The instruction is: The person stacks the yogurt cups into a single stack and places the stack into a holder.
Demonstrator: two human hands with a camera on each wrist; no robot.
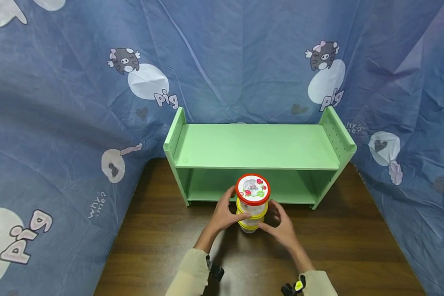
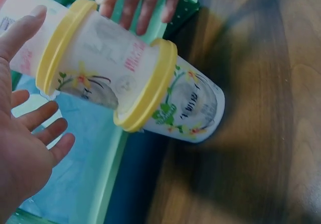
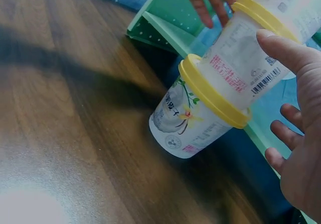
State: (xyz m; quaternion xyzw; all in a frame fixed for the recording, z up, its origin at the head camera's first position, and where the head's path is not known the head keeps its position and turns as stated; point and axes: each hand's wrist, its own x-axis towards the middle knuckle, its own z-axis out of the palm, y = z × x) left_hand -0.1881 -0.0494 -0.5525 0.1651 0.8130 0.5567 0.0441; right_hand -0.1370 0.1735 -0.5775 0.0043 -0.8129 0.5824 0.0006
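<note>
Cups make a tower three high, standing on the brown table just in front of the green shelf. The bottom cup and the middle cup have yellow lids. The top cup has a red lid with berries on it.

The left hand is on one side and the right hand is on the other. Their fingers are loose and a bit bent, and neither hand squeezes the tower. The thumbs come very near the cups, but I cannot tell if the tips touch.

The job now looks like keeping the tower straight. It is best to use both hands the same way, with soft, even pushes. A hard poke from one side could make the top cups slide off the lids. Each cup should sit flat in the middle of the lid under it. It helps to let go slowly, both hands together, so no finger bumps the red lid.
</note>
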